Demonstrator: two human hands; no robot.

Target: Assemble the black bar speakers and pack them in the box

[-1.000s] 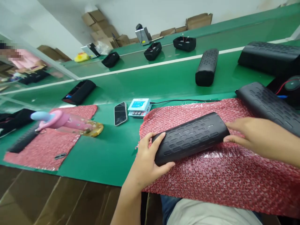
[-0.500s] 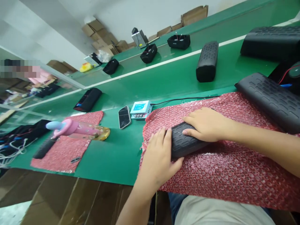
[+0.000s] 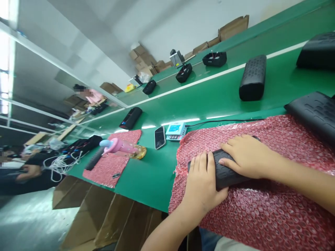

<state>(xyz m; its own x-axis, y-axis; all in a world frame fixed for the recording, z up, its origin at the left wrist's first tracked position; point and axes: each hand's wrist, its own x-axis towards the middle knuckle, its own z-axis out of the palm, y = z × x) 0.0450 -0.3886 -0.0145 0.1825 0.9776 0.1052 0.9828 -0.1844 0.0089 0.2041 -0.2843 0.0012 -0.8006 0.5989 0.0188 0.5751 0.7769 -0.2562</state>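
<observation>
In the head view, the black casing (image 3: 223, 170) lies on the near red bubble wrap (image 3: 282, 216), which covers part of the green worktop (image 3: 146, 184). The left hand (image 3: 202, 181) is over the casing's left end, its fingers close together and reaching the far edge while the thumb sits along the near edge, clasping it. The right hand (image 3: 247, 157) covers the other end, its fingers slightly parted and draped across the top with the thumb turned in; whether they grip or only rest there, I cannot tell.

Just beyond the wrap's left corner stand a pale blue device (image 3: 176, 129) with a black cable (image 3: 222, 120) and, just beside it, a phone (image 3: 159, 137). Farther left, a pink bottle (image 3: 123, 146) lies across a smaller wrap (image 3: 102, 174). A ridged casing (image 3: 316, 113) lies to the right of the right hand.
</observation>
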